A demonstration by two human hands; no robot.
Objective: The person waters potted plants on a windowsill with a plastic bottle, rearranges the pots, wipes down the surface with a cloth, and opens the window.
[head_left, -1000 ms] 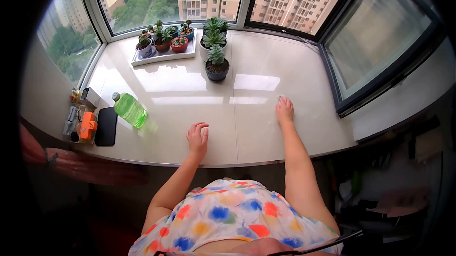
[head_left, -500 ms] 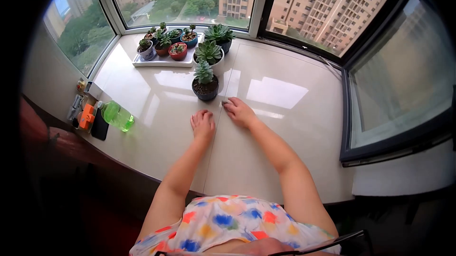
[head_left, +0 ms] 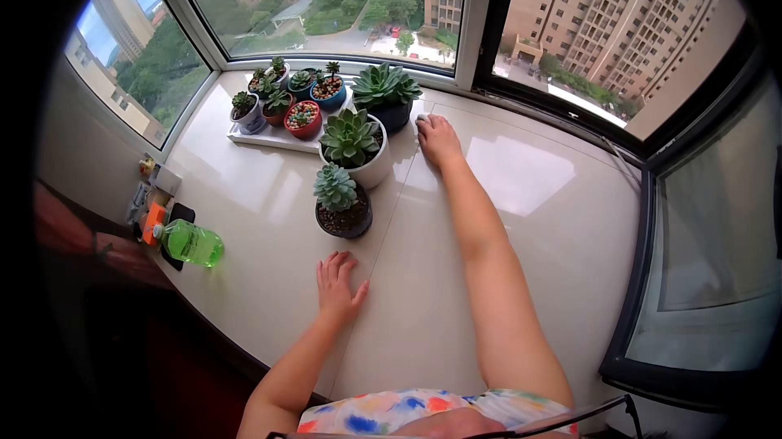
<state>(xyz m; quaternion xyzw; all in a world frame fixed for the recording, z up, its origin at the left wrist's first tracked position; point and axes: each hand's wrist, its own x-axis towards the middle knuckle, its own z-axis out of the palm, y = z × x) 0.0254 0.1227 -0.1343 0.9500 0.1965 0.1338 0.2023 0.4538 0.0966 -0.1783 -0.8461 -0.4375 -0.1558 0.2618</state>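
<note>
Fingers (head_left: 425,133) of the right hand (head_left: 441,142) have moved beside the rear pot (head_left: 394,117).

Left hand (head_left: 338,288): open, near small black pot (head_left: 346,215) | Right hand (head_left: 438,139): fingers bent, near big black pot (head_left: 394,116) | Green bottle (head_left: 192,243): lying down
</note>
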